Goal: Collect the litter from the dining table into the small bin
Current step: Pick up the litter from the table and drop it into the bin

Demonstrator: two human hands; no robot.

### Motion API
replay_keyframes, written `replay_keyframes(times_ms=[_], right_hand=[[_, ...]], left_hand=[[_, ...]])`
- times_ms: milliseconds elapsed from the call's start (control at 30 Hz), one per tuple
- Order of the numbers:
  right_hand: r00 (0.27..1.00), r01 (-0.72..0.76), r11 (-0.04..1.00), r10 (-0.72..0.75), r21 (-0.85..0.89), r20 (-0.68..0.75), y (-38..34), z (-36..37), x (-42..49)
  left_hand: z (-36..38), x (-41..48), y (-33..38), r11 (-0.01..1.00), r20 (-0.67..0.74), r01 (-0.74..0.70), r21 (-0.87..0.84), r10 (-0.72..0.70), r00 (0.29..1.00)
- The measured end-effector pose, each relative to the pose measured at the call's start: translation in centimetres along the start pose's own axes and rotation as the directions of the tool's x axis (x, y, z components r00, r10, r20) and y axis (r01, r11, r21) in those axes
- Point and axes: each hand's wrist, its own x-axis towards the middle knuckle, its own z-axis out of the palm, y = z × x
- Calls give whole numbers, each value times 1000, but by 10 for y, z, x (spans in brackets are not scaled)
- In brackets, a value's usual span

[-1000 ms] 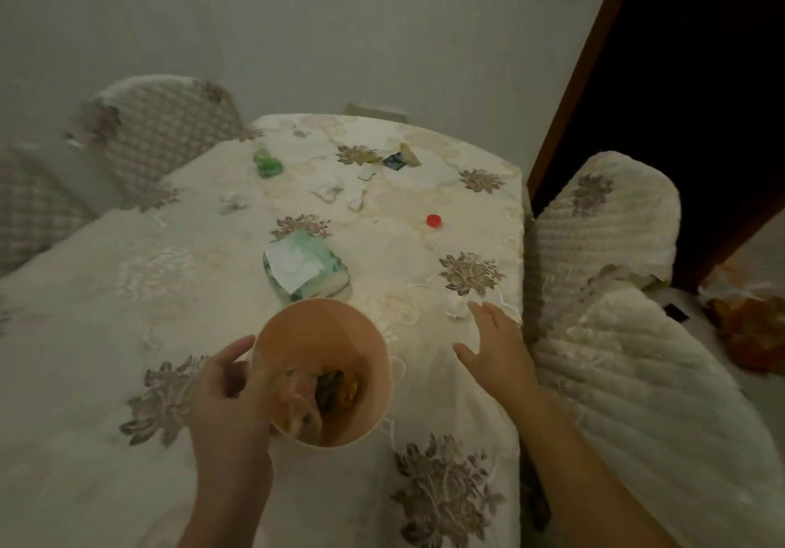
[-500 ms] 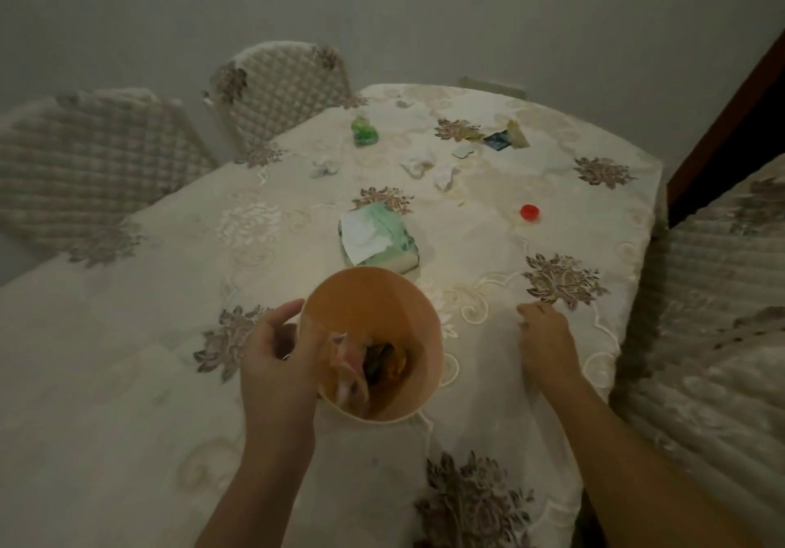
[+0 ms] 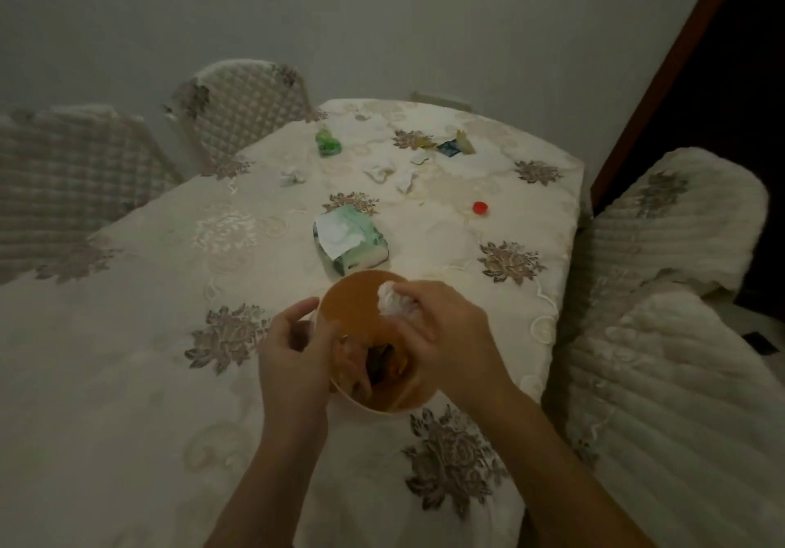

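A small orange bin stands near the front of the dining table, with dark litter at its bottom. My left hand grips the bin's near left rim. Over the bin's mouth my right hand holds a crumpled white tissue. Farther back on the cloth lie a red bottle cap, a green crumpled wrapper, white paper scraps, another scrap and a blue and yellow wrapper.
A green tissue pack lies just behind the bin. Quilted chairs stand at the left, back left and right, the right ones close to the table's edge. A dark doorway is at the right.
My right hand left the cloth at the right, picked up a white tissue and moved it over the bin. The left hand stayed on the bin's rim.
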Motion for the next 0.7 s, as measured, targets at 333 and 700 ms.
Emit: replay_keyframes(times_ms=[333,700], right_hand=[[965,-216,947,171,-239,-198,-7,-84,-78],[766,-606,605,266,-517,-586,13,-277,-236]], left_hand=[[21,-53,20,999,264,2,-46,10,965],[152,-197,53,989,582,-94,-110,141,801]])
